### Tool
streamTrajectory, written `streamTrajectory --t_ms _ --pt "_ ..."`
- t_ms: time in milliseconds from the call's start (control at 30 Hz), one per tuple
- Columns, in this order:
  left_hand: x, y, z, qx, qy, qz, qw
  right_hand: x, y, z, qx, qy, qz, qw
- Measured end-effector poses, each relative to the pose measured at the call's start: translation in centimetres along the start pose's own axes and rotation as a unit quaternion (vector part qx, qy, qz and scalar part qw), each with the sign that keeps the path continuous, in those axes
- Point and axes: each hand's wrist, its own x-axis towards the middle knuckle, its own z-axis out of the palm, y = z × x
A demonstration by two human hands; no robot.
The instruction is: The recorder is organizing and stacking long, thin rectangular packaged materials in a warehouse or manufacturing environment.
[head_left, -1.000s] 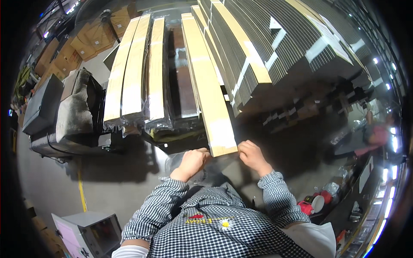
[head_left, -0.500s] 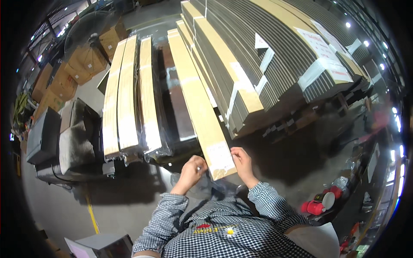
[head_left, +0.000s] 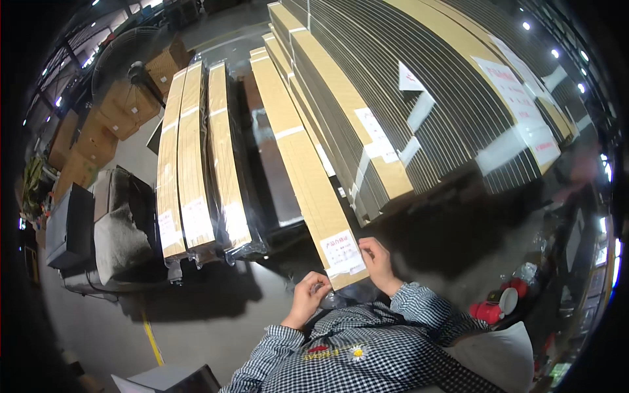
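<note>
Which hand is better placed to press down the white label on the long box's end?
Right. The right hand already touches the label edge on the box; the left hand sits below, off it.

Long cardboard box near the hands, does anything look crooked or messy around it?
Yes. The long tan cardboard box lies slanted across the gap between the plastic-wrapped tan bundle and the tall stack of dark strips, its near end sticking out past both. The right hand touches its white label. White paper slips poke unevenly from the stack.
</note>
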Motion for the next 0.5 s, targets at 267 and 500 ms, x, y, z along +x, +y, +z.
streamTrajectory --t_ms 267,500 --pt "0.4 -2.8 0.1 -0.270 0.045 -0.039 0.961 -1.2 1.0 -0.5 -0.034 -0.039 0.001 0.999" --pt "2.2 -2.9 -2.7 -0.107 -0.079 -0.027 0.991 -1.5 1.3 -0.6 -0.051 -0.046 -0.001 0.998"
